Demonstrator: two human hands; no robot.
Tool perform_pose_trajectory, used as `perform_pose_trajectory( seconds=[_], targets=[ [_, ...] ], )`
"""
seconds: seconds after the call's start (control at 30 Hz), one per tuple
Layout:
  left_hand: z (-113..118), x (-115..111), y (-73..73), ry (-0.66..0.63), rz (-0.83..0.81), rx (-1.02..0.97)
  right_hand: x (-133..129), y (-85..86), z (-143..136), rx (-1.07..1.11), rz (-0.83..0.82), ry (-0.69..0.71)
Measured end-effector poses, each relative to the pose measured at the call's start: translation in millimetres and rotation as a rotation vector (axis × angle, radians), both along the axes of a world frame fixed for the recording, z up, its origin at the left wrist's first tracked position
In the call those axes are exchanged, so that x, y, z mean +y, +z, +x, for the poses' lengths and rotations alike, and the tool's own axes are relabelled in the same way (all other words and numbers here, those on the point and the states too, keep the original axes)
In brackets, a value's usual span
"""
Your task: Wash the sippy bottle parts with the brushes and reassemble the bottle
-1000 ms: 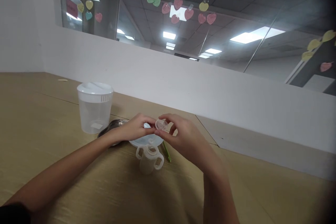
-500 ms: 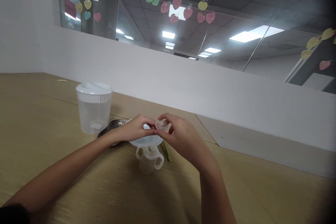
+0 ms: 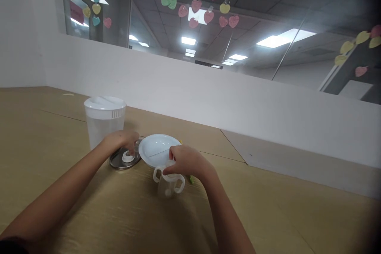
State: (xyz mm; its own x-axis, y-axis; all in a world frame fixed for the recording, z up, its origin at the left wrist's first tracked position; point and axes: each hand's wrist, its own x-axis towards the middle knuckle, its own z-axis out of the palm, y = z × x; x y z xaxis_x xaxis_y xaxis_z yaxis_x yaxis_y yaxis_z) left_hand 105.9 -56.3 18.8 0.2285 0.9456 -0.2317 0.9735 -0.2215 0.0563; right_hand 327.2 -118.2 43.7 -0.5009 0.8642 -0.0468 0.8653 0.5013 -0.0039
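Head view: the wooden table [image 3: 89,206] carries, from largest to smallest, a lidded clear jug [image 3: 104,121], a white plate [image 3: 157,150], a two-handled clear cup [image 3: 168,180], a small metal dish [image 3: 119,160] and a white ring-shaped part [image 3: 128,157] lying in that dish.

The right hand [image 3: 186,160] rests over the top of the cup, fingers curled down onto its rim; whether it holds a small part against the opening cannot be told. The left hand [image 3: 122,139] hovers just above the ring in the dish, fingers bent toward it (contact with the ring is not clear).

Hazards, as judged:
- The cup is light and stands just in front of the plate; downward or sideways pressure from the right hand could tip it or push it into the plate.
- The left forearm passes close to the jug; a wide movement could knock it.
- The ring is small and smooth; a loose pinch could drop it or skid the dish.
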Motion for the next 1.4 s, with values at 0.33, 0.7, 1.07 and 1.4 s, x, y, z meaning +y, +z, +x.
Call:
perform_pose_trajectory(
  seconds=[0.33,0.7,1.07,1.4],
  targets=[
    [5.0,18.0,-21.5,0.100,-0.030,0.033,4.7,1.7,7.9,0.112,0.004,0.028],
    [-5.3,-24.8,23.7,-0.097,0.440,-0.068,-7.6,12.2,3.2,0.345,0.117,0.029],
    [40.6,-83.3,40.3,-0.528,0.681,-0.494,-1.4,-1.6,-15.4,0.729,0.130,0.276],
    [26.2,-70.0,46.1,-0.531,0.531,-1.010,-4.5,2.8,-17.5,0.843,0.244,0.383]
  ],
)
